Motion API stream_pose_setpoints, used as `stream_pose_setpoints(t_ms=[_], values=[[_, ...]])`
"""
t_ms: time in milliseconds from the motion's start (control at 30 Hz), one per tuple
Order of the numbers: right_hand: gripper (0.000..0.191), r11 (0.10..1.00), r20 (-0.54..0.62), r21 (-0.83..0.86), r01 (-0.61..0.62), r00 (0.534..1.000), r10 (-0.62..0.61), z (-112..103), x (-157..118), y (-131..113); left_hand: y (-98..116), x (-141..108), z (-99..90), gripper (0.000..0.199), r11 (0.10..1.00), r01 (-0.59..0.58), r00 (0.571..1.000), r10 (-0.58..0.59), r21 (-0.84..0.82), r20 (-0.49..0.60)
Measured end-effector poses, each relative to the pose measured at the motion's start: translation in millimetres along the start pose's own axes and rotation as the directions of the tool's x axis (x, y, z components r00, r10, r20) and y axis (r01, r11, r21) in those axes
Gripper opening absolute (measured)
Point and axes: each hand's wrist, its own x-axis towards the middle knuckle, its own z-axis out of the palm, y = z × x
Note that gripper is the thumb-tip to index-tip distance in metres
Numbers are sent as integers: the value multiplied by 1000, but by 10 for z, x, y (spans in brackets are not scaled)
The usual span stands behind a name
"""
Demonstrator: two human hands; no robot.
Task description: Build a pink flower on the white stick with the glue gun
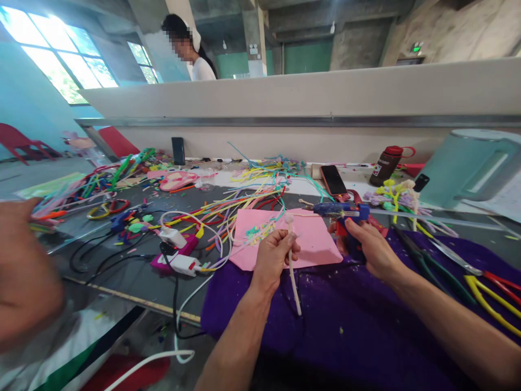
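Note:
Pinched between the thumb and fingers of my left hand [279, 250] is a white pipe cleaner stem [293, 288], upright with its lower end slanting down. A small pale tuft [288, 218] tops it. My right hand [372, 244] is wrapped round the grip of a blue glue gun [340, 210], whose nozzle points left, close above and to the right of the tuft. From the gun's back a long clear glue stick [423, 217] runs out to the right. Below both hands lie a pink sheet [319, 247] with small coloured bits and a purple cloth [325, 331].
Pliers [431, 263] and scissors [459, 260] lie at right. A kettle [468, 168], bottle [388, 165] and phone [334, 180] stand or lie behind. Left are a power strip [179, 255], cables and loose pipe cleaners [228, 212]. Another person's arm [28, 282] reaches in from the left.

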Motion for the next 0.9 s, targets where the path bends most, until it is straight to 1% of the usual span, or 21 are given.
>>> stream_pose_setpoints(t_ms=[33,100,133,233,333,400,433,467,500,533,567,600,633,667,700,767,800,833,900], values=[[33,998,-33,32,-56,998,57,-26,54,51,4,-2,4,25,1000,3,1000,-3,-9,9],[33,983,-39,67,-168,984,171,-81,156,181,10,-5,9,24,1000,16,1000,-16,-24,25],[32,980,-31,71,-188,981,190,-109,199,251,12,-5,11,24,999,25,999,-25,-28,30],[27,984,5,5,-180,984,179,-178,293,434,16,0,12,23,998,48,998,-47,-27,30],[26,978,30,-72,-195,980,198,-219,347,527,17,6,15,22,999,48,998,-48,-16,38],[25,963,15,-172,-205,977,211,-242,369,535,13,7,21,22,999,51,998,-51,-16,48],[25,946,-1,-259,-195,979,202,-256,375,523,9,6,26,22,998,56,997,-55,-20,56],[25,912,-20,-373,-170,984,175,-271,375,502,5,5,30,22,998,63,996,-61,-26,66],[25,855,-34,-503,-130,991,131,-285,369,470,0,5,35,22,997,70,995,-67,-34,80],[25,769,-40,-634,-83,996,74,-298,356,430,-5,5,39,22,996,80,992,-76,-45,98],[25,660,-42,-750,-35,999,5,-304,334,381,-11,6,43,23,994,93,989,-86,-56,118],[24,555,-37,-832,4,997,-63,-303,305,326,-17,7,46,24,992,110,985,-100,-67,138],[23,472,-39,-881,28,991,-132,-291,268,269,-23,8,50,24,988,132,980,-118,-75,158],[21,435,-24,-898,66,980,-196,-267,227,211,-29,10,55,25,984,159,974,-143,-80,177],[20,453,30,-880,140,970,-240,-232,183,157,-34,10,60,25,978,191,966,-172,-82,194],[19,589,155,-746,311,941,-301,-140,95,70,-40,10,74,25,967,243,949,-220,-80,227],[18,635,186,-677,372,921,-342,-90,55,42,-42,8,82,25,963,259,941,-234,-76,243],[17,656,208,-629,418,903,-376,-43,21,26,-44,6,90,26,961,267,936,-241,-72,258],[16,664,248,-566,489,869,-428,28,-31,22,-46,1,104,27,962,268,929,-242,-58,280]])
